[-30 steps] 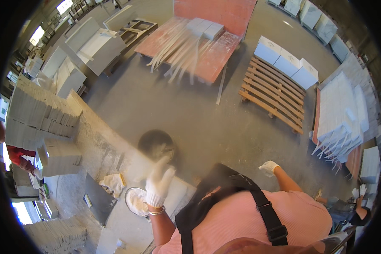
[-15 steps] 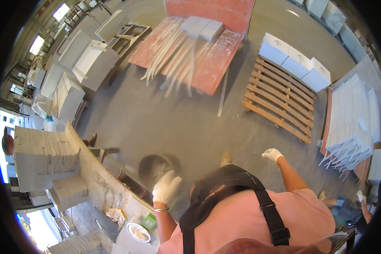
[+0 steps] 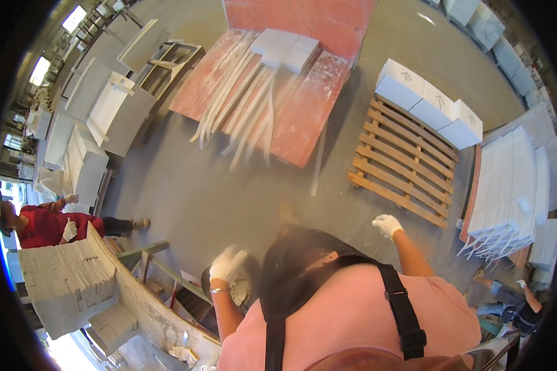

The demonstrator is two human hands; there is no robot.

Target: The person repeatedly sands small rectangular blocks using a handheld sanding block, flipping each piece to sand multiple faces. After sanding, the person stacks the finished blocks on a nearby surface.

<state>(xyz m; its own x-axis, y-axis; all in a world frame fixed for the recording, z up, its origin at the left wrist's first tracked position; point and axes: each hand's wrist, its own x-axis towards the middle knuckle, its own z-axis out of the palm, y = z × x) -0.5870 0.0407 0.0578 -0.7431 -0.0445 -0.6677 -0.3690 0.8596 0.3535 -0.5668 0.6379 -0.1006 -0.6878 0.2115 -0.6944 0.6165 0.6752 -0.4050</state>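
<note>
My left hand (image 3: 228, 264), in a white glove with a band at the wrist, hangs above the dark round bucket (image 3: 250, 271) beside the workbench. Its fingers are smeared by motion, and no held thing shows. Out to the right, my right hand (image 3: 387, 226) is also gloved in white, its fingers loosely bent and apart, with nothing in them. The wooden pallet (image 3: 408, 157) is the thing nearest to it. Ahead stands a red board platform (image 3: 291, 136) bearing long pale strips (image 3: 244, 102) and several white blocks (image 3: 284, 49).
White boxes (image 3: 424, 93) stand along the pallet's far side. Stacked white pieces with loose straps (image 3: 501, 191) are at right. A curved workbench (image 3: 139, 290) with stacked grey-white slabs (image 3: 68, 284) lies at left, near a person in red (image 3: 43, 222). Another person (image 3: 517, 300) is at lower right.
The platform and its strips now appear nearer and further left. The bench has slid down and left in view. A person in red has come into view at left. Both my hands stay without a visible object.
</note>
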